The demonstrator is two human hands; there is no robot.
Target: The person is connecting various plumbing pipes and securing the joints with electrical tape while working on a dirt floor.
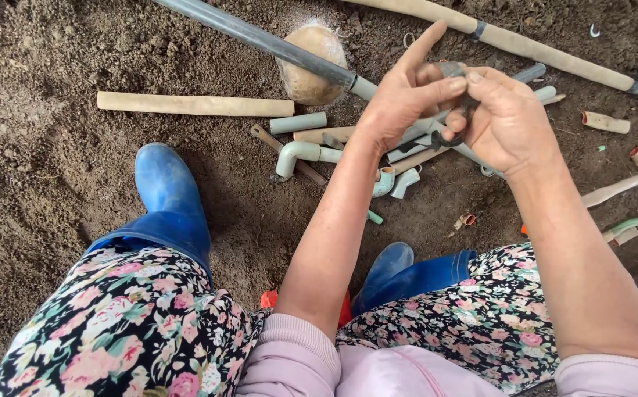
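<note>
The head view looks down at a person crouching over loose brown soil (54,184), with both hands meeting in the upper middle of the frame. The left hand (406,99) pinches a small grey pipe fitting (451,70) between thumb and middle fingers, its forefinger stretched straight up and free. The right hand (506,121) closes its thumb and fingers on the same fitting from the other side, so the piece sits between the two sets of fingertips, held above the ground. A dark loop or strap (444,138) hangs just below the fitting, between the palms; what it is cannot be told.

Under the hands lies a heap of short pale pipe offcuts, among them a light grey elbow pipe (293,154). A long grey pipe (260,40) runs diagonally from the top of the frame, crossing over a round tan stone (312,81). A beige straight tube (194,104) lies to the left, well apart from the hands. Blue rubber boots (168,195) and a flowered dark skirt (128,323) fill the lower part of the frame.
</note>
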